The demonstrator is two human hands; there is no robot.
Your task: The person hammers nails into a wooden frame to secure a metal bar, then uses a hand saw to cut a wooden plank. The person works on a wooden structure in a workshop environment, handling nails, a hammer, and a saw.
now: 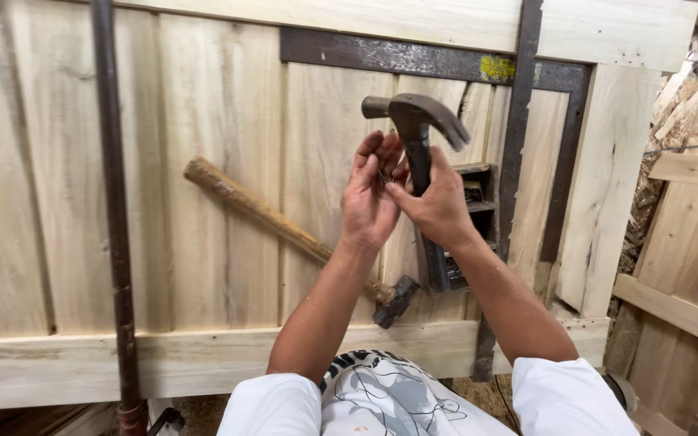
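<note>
Nearest us, our two white sleeves are framing the view at six o'clock. Just beyond, our left hand [371, 198] is cupping something small and dark, probably nails, though we cannot tell how many. Our right hand [438, 206] is pinching into that palm at its three o'clock while its grip is closing around the black handle of a claw hammer [415, 121], head up at twelve o'clock. Farther out, a second, wooden-handled hammer [284, 230] is lying slantwise on the plank panel [220, 161]; so we are counting two hammers. A steel framing square [519, 97] and a metal bar clamp [115, 210] are resting on the boards. The planks are already joined; we judge nailing is remaining.
</note>
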